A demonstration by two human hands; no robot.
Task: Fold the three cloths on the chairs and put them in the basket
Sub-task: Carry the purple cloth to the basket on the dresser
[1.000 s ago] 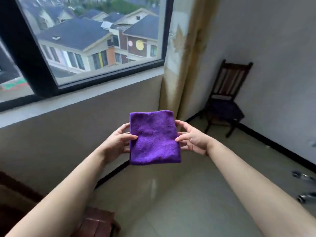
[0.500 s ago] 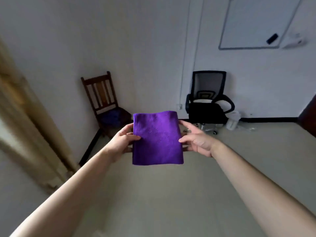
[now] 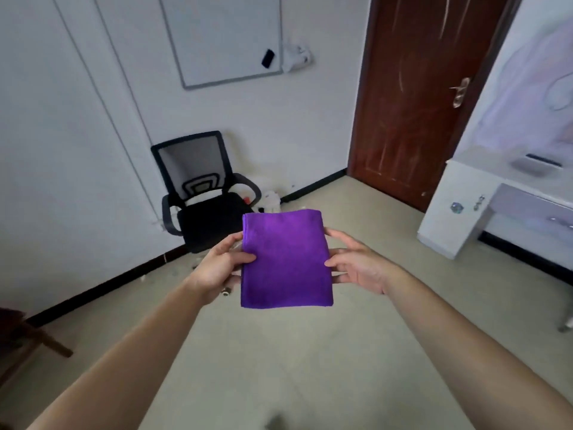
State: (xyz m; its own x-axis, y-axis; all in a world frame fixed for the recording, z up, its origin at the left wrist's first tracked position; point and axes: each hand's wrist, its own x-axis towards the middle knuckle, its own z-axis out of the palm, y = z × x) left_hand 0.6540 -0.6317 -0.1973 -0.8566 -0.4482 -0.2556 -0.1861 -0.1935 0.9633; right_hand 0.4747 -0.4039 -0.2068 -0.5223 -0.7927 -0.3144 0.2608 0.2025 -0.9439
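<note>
View now swung doorward, folded purple cloth (image 3: 286, 259) between left hand (image 3: 217, 270) and right hand (image 3: 356, 265).

Cloth (image 3: 286, 259): purple, soft plush nap, matt. Chair (image 3: 201, 193), centre left: black mesh back, matt fabric seat, plastic arms. Door (image 3: 415, 94), upper right: reddish-brown wood, glossy, scuffed; metal handle (image 3: 460, 91). Whiteboard (image 3: 223, 35): smooth, metal-edged. Floor (image 3: 279, 367): matt beige.
</note>
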